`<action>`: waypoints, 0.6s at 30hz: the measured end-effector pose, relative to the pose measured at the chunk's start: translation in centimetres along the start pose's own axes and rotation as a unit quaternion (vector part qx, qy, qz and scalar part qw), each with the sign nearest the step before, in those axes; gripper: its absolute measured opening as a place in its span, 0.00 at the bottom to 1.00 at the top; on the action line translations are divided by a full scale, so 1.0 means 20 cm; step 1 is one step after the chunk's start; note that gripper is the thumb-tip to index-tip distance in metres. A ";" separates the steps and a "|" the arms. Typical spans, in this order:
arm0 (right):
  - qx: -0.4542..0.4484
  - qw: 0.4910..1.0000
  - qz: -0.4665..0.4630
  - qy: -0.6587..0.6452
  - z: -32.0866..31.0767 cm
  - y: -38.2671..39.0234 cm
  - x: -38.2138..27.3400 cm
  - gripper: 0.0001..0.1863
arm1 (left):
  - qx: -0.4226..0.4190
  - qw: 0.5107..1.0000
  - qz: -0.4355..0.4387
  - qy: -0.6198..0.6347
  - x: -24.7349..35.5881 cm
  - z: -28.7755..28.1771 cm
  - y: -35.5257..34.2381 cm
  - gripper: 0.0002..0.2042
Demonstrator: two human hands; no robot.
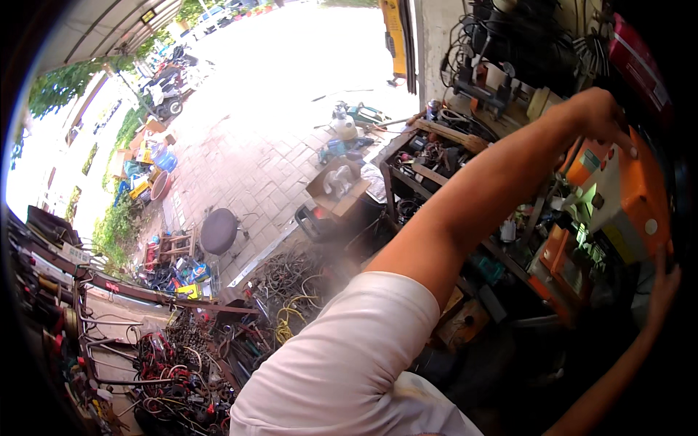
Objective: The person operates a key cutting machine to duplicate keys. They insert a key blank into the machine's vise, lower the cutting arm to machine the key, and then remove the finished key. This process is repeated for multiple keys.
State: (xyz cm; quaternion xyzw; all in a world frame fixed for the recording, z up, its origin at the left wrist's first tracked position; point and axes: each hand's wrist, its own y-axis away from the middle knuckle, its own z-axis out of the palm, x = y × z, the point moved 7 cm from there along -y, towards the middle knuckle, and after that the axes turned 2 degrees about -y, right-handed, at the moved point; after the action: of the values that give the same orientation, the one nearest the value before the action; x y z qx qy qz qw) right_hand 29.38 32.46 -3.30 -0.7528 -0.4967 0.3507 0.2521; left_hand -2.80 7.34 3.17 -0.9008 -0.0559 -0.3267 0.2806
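Note:
An orange-and-cream boxy machine point(614, 207) with a round pale spot on its orange side stands tilted at the far right. My left hand point(605, 120) reaches across to its top, with fingers bent over the upper orange edge. Against its lower edge, my right hand point(663, 287) rests with its fingers pointing up; the dark rim of the picture hides part of the grip. Between the two hands the machine is held. Just below and left of it is another orange device point(556, 261), lying among bright greenish parts and dark shelving.
A metal rack point(414, 182) of tools stands beyond my left arm. Tangled cables point(291, 283) cover the floor near an open cardboard box point(338, 189) and a round stool point(218, 231). At the lower left, cords and tools point(182, 370) are heaped. Black equipment point(494, 73) hangs on the wall.

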 end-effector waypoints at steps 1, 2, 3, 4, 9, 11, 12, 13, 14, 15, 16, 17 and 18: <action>-0.009 0.999 0.012 -0.039 0.01 -0.02 -0.11 0.28 | 0.026 1.000 0.000 0.013 -0.06 0.00 -0.02 0.33; -0.015 0.996 0.031 -0.082 0.00 -0.02 -0.28 0.26 | 0.018 0.999 -0.015 0.028 -0.10 0.00 -0.02 0.35; -0.025 0.989 0.057 -0.134 0.03 -0.01 -0.43 0.25 | -0.039 0.998 0.017 -0.047 -0.04 -0.01 0.02 0.31; -0.023 0.988 0.074 -0.131 -0.05 0.01 -0.58 0.24 | -0.024 0.995 0.039 0.087 -0.05 0.04 -0.02 0.24; -0.013 0.986 -0.061 -0.157 -0.05 -0.07 -0.79 0.28 | 0.019 0.999 -0.014 0.045 -0.03 -0.11 0.05 0.24; -0.070 0.960 0.072 -0.263 -0.05 -0.06 -0.93 0.21 | 0.025 0.999 -0.024 0.033 -0.04 -0.08 0.04 0.25; -0.079 0.960 0.072 -0.261 -0.06 -0.06 -0.93 0.22 | 0.020 0.999 -0.010 0.042 -0.02 -0.07 0.03 0.25; -0.074 0.959 0.068 -0.265 -0.07 -0.05 -0.93 0.23 | 0.029 0.998 0.000 0.051 -0.02 -0.06 0.02 0.27; -0.069 0.958 0.063 -0.271 -0.08 -0.05 -0.95 0.23 | 0.027 0.998 -0.009 0.049 -0.02 -0.05 0.02 0.28; -0.065 0.957 0.057 -0.277 -0.09 -0.05 -0.96 0.23 | 0.026 0.998 -0.018 0.046 -0.02 -0.05 0.02 0.29; -0.067 0.956 0.057 -0.280 -0.08 -0.04 -0.94 0.23 | 0.024 0.998 -0.029 0.042 -0.02 -0.05 0.03 0.29; -0.069 0.955 0.057 -0.284 -0.08 -0.04 -0.92 0.23 | 0.029 0.998 -0.047 0.037 -0.04 -0.05 0.02 0.31; -0.071 0.953 0.056 -0.288 -0.07 -0.03 -0.90 0.23 | 0.028 0.998 -0.045 0.033 -0.03 -0.05 0.03 0.31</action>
State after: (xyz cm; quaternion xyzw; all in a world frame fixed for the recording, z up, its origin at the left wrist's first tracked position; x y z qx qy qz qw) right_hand 25.47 16.00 3.07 -0.6628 -0.5284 0.5300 0.0246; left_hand -3.66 6.31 3.18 -0.8778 -0.0960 -0.3667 0.2928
